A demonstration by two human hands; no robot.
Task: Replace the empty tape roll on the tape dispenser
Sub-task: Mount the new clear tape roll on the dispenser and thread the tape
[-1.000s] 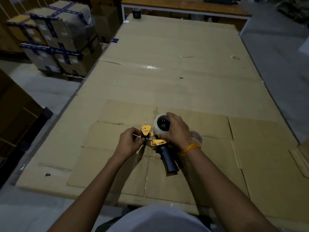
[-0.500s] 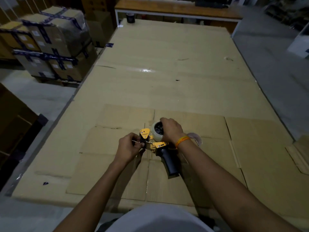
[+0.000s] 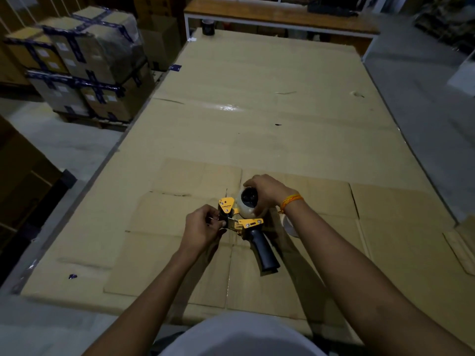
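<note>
**Threading the new roll on the tape dispenser**

We take the tape dispenser (image 3: 241, 222) as our landmark: it lies on its side on the flattened cardboard that covers the table (image 3: 257, 111), near the edge closest to us, its dark handle (image 3: 264, 250) pointing back toward our body. We judge it lies this way so that neither hand has to carry its weight.

Our right hand (image 3: 267, 194) is cupped over the far side of the dispenser, fingers curled around the pale new tape roll (image 3: 245, 205) seated on the hub. That grip looks meant to press the roll home and stop it spinning. An orange wristband (image 3: 291, 201) sits on that wrist.

Our left hand (image 3: 203, 224) is at the dispenser's front end, just beside the yellow plate (image 3: 226, 204). Its thumb and fingers are closed in a pinch there, most likely on the tape's loose end or a thin metal part; the dim light does not let us tell which. We judge we are feeding the tape past the roller toward the blade.

Just to the right of the dispenser, partly hidden under our right forearm, lies a pale ring (image 3: 289, 226) that may be the empty core.

So the new roll seems mounted, and threading is what remains. The risk is the sticky end folding onto itself.
</note>
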